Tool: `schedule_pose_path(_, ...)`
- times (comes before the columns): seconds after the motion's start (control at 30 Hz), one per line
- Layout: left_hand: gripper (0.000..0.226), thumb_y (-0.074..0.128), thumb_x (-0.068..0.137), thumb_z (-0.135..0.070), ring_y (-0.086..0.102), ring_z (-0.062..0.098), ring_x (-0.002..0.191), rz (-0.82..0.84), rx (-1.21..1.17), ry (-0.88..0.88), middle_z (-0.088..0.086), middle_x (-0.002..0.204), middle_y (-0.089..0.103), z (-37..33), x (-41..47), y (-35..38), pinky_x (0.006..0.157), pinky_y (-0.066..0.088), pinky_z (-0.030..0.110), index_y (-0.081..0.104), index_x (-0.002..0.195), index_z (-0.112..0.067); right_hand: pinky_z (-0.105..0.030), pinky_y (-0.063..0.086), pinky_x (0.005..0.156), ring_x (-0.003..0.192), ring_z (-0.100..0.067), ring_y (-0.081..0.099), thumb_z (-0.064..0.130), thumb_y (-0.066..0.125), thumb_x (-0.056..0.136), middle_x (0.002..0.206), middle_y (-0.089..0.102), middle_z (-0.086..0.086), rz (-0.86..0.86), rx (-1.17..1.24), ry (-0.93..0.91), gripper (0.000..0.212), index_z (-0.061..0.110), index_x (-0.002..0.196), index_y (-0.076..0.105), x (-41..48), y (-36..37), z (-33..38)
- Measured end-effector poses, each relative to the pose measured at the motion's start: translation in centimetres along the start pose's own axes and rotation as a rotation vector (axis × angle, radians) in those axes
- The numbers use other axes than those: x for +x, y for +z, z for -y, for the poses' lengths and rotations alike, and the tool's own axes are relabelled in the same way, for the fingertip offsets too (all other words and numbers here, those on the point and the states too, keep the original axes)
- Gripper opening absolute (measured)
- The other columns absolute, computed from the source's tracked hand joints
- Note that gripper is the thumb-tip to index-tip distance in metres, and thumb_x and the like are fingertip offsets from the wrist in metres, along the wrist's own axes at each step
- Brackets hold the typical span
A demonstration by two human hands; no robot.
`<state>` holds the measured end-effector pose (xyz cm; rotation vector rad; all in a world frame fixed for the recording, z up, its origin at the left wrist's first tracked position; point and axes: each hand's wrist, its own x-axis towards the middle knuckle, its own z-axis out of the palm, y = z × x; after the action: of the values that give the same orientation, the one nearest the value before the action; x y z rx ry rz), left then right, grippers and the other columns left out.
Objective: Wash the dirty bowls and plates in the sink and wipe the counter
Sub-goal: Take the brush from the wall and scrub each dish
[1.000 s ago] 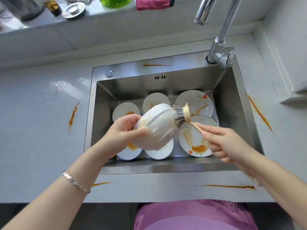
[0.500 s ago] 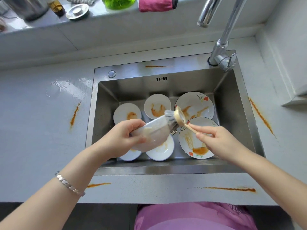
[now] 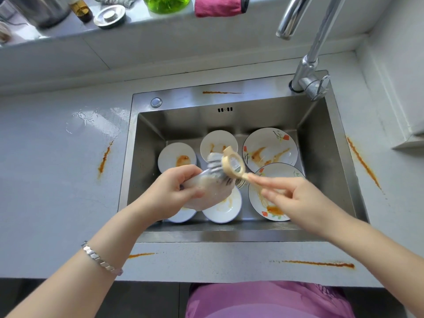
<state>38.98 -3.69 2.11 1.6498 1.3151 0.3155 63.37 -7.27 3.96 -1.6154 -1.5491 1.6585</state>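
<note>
Head view: left fingers (image 3: 183,174) curl round a glossy white bowl (image 3: 218,196); right fingers (image 3: 275,181) pinch a round wooden brush (image 3: 232,165).

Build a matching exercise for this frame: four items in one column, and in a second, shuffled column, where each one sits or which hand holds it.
Things:
1. white ceramic bowl
2. round wooden dish brush
3. pink folded cloth
4. far flower-patterned white plate

Places:
A. lying flat in the steel sink
B. pinched by the right hand
C. on the grey ledge behind the sink
D. gripped by the left hand

Pairs: 1-D, 2-B, 3-C, 4-A
</note>
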Motion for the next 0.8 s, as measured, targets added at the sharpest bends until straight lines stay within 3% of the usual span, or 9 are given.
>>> schedule_pose_path(0.07, 0.018, 0.069, 0.069, -0.026, 0.056, 0.003, 0.069, -0.013, -0.190, -0.001, -0.012, 0.073, 0.063, 0.2, -0.3, -0.5, 0.064, 0.046, 0.018, 0.065, 0.086, -0.022, -0.008, 0.027, 0.040, 0.029, -0.003, 0.030, 0.008, 0.045, 0.096, 0.030, 0.030, 0.014, -0.077, 0.039, 0.104, 0.037, 0.028, 0.126, 0.053, 1.5, -1.0, -1.7)
schedule_pose_path(0.2, 0.028, 0.073, 0.063, -0.017, 0.063, 0.011, 0.070, -0.127, -0.630, -0.025, -0.001, 0.076, 0.069, 0.0, -0.2, -0.5, 0.058, 0.051, 0.020, 0.067, 0.090, -0.010, -0.011, 0.016, 0.033, 0.034, -0.003, 0.018, 0.015, 0.042, 0.098, 0.042, 0.024, 0.010, -0.087, 0.296, 0.279, 0.035, 0.037, 0.122, 0.056, 2.7, -1.0, -4.2)
schedule_pose_path(0.37, 0.011, 0.055, 0.089, -0.005, 0.066, 0.012, 0.065, -0.483, -0.962, -0.271, 0.000, 0.073, 0.070, -0.5, 1.3, 1.6, 0.054, 0.054, 0.023, 0.063, 0.096, -0.007, -0.009, 0.020, 0.032, 0.031, -0.001, 0.021, 0.012, 0.042, 0.098, 0.035, 0.028, 0.014, -0.173, 0.327, 0.185, 0.037, 0.032, 0.129, 0.051, 2.6, 1.4, -4.1)
schedule_pose_path(0.43, 0.013, 0.050, 0.092, -0.006, 0.066, 0.010, 0.063, -0.584, -0.999, -0.318, -0.002, 0.070, 0.071, -0.8, 1.9, 2.3, 0.053, 0.054, 0.023, 0.063, 0.094, -0.007, -0.006, 0.035, 0.041, 0.039, 0.005, 0.047, 0.011, 0.043, 0.097, 0.039, 0.048, 0.021, -0.197, 0.235, 0.115, 0.038, 0.026, 0.131, 0.050, 2.2, 2.9, -3.8)
schedule_pose_path(0.5, 0.011, 0.052, 0.092, -0.006, 0.067, 0.011, 0.067, -0.659, -0.996, -0.354, 0.000, 0.075, 0.071, -1.2, 2.4, 2.8, 0.056, 0.055, 0.025, 0.063, 0.095, -0.006, -0.009, 0.050, 0.072, 0.084, 0.003, 0.064, 0.013, 0.046, 0.096, 0.080, 0.067, 0.029, -0.205, 0.220, 0.057, 0.037, 0.029, 0.130, 0.051, 1.6, 4.2, -3.8)
schedule_pose_path(0.53, 0.011, 0.053, 0.092, -0.007, 0.067, 0.014, 0.071, -0.691, -0.990, -0.381, 0.003, 0.080, 0.070, -1.3, 2.6, 2.9, 0.060, 0.056, 0.027, 0.064, 0.095, -0.007, -0.005, 0.044, 0.083, 0.096, 0.004, 0.061, 0.015, 0.046, 0.096, 0.093, 0.062, 0.033, -0.203, 0.219, 0.036, 0.038, 0.031, 0.130, 0.051, 1.3, 4.7, -3.6)
schedule_pose_path(0.6, 0.010, 0.055, 0.091, -0.006, 0.065, 0.018, 0.076, -0.716, -0.960, -0.418, 0.007, 0.085, 0.068, -1.2, 2.8, 3.1, 0.065, 0.055, 0.030, 0.065, 0.092, -0.008, 0.004, 0.036, 0.079, 0.093, 0.013, 0.056, 0.015, 0.046, 0.097, 0.085, 0.053, 0.044, -0.199, 0.191, 0.001, 0.039, 0.036, 0.129, 0.048, 1.2, 5.0, -3.0)
schedule_pose_path(0.7, 0.010, 0.058, 0.088, -0.004, 0.064, 0.021, 0.075, -0.637, -0.877, -0.437, 0.009, 0.081, 0.068, -1.1, 2.7, 3.5, 0.066, 0.053, 0.032, 0.066, 0.086, -0.009, -0.005, 0.037, 0.065, 0.061, 0.019, 0.051, 0.013, 0.044, 0.097, 0.050, 0.047, 0.040, -0.229, 0.122, -0.035, 0.039, 0.041, 0.125, 0.041, 2.3, 3.8, -2.3)
schedule_pose_path(0.8, 0.009, 0.058, 0.087, -0.004, 0.064, 0.016, 0.064, -0.568, -0.865, -0.432, 0.003, 0.069, 0.069, -1.2, 2.1, 3.8, 0.054, 0.052, 0.027, 0.066, 0.084, -0.007, -0.011, 0.034, 0.093, 0.099, 0.016, 0.050, 0.014, 0.046, 0.096, 0.107, 0.054, 0.034, -0.285, 0.132, 0.001, 0.038, 0.036, 0.126, 0.049, 3.7, 2.4, -3.1)
